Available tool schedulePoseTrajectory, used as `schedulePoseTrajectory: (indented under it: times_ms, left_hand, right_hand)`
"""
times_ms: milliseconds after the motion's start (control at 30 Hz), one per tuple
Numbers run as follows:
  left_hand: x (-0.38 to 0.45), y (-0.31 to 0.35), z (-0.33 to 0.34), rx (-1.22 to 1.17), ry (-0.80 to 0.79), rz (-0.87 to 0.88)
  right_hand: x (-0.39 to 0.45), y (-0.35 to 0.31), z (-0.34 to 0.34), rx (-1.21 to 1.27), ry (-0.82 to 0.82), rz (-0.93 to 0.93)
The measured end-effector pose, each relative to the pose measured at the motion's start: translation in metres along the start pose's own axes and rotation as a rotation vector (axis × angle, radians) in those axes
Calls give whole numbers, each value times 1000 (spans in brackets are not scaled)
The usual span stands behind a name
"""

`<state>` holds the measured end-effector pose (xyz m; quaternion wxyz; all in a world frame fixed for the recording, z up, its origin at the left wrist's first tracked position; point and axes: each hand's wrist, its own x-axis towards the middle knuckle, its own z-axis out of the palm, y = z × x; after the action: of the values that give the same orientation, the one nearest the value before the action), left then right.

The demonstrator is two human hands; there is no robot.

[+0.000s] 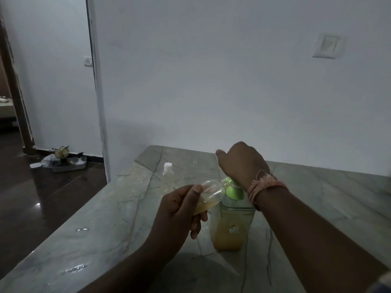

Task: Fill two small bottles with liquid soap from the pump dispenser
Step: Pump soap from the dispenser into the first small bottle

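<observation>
Small bottle (pixel 208 196) lies almost on its side in my left hand (pixel 179 210), its mouth pointing right at the green pump spout. It is clear, round plastic with some yellow soap pooled low. My left fingers curl around its bottom end. The pump dispenser (pixel 231 220) stands upright just right of that hand, see-through and smooth, on the grey stone table (pixel 105 229). My right hand (pixel 243 163) presses its top; I cannot tell how its fingers lie. Behind my left hand stands a second bottle (pixel 167 176), white cap on.

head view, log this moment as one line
left hand: holds tilted small bottle at pump spout | right hand: presses pump dispenser | capped bottle: upright behind on counter
</observation>
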<state>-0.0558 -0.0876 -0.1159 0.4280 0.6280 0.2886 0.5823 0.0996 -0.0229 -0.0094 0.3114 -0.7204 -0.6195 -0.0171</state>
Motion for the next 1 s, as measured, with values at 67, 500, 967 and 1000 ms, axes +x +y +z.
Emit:
schedulePoseTrajectory:
  times_ms: [67, 500, 967, 1000]
  left_hand:
    - [-1, -2, 0, 9, 8, -3]
    - [0, -2, 1, 17, 8, -9]
    - [1, -2, 1, -5, -5, -3]
    - [0, -3, 1, -8, -1, -5]
  right_hand:
    - [1, 2, 2, -7, -52, 9]
    - [-2, 0, -1, -9, 39, -15]
    - [8, 2, 3, 14, -81, 5]
    - [8, 2, 4, 21, -106, 13]
